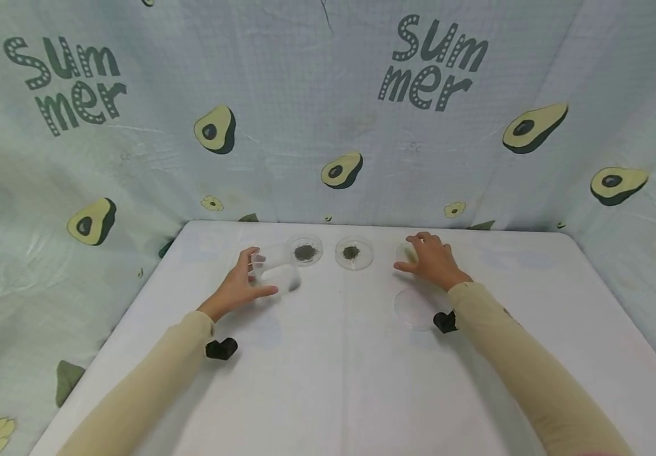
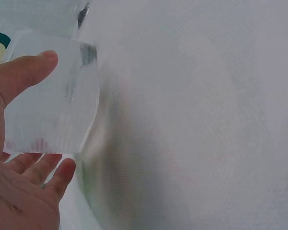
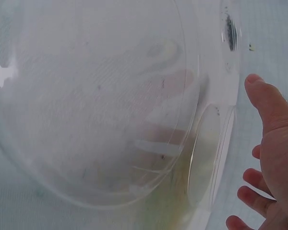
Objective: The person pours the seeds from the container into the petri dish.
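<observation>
My left hand (image 1: 236, 290) grips a clear cylindrical container (image 1: 277, 272) tipped on its side, thumb on one side and fingers on the other. In the left wrist view the container (image 2: 53, 103) shows a dark grainy smear near its edge. My right hand (image 1: 435, 261) is spread, thumb and fingers apart, around a clear petri dish (image 1: 405, 253) at the back right. In the right wrist view the fingers hold nothing, with that dish (image 3: 204, 160) beside them. A clear round dish or lid (image 1: 413, 310) lies nearer me, below that hand.
Two petri dishes stand at the back middle of the white table (image 1: 310, 380), one with dark grains (image 1: 305, 253), the other with dark green flakes (image 1: 351, 252). A printed cloth (image 1: 282, 95) hangs behind and at the sides. Black wrist mounts show on both sleeves.
</observation>
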